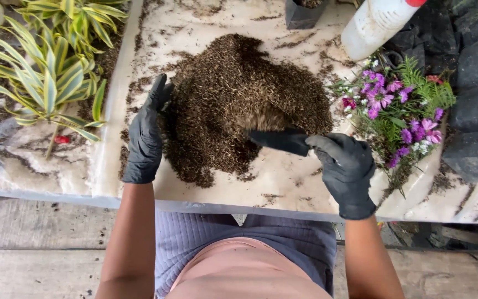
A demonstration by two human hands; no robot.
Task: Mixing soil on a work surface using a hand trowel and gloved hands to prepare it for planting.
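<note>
1. The small black grow bag (279,139) lies in the middle of the tabletop, at the near right side of the soil heap (239,102). Its long axis runs almost left to right, along the near edge of the tabletop, with the open mouth pointing left into the heap.
2. The right hand (345,166), in a black glove, holds the bag at its right end. The fingers (325,145) are closed around the bag material; the thumb is hidden, so I cannot tell how tight the hold is.
3. The left hand (146,133), also in a black glove, is flat and open at the left edge of the heap, fingers pointing to the far edge, and it holds nothing. It touches the soil with its side.
4. The bag lies to the right of the left hand, with the low part of the heap between them; the right hand is clearly the nearer one.
5. The tabletop (283,182) is pale, marble-like, with loose soil scattered on it.
6. Toward the right edge lies a plant with purple flowers (388,105), and beyond it a white plastic bottle (374,22) and dark filled bags (474,111).
7. Past the left edge grows a striped green plant (51,72).
</note>
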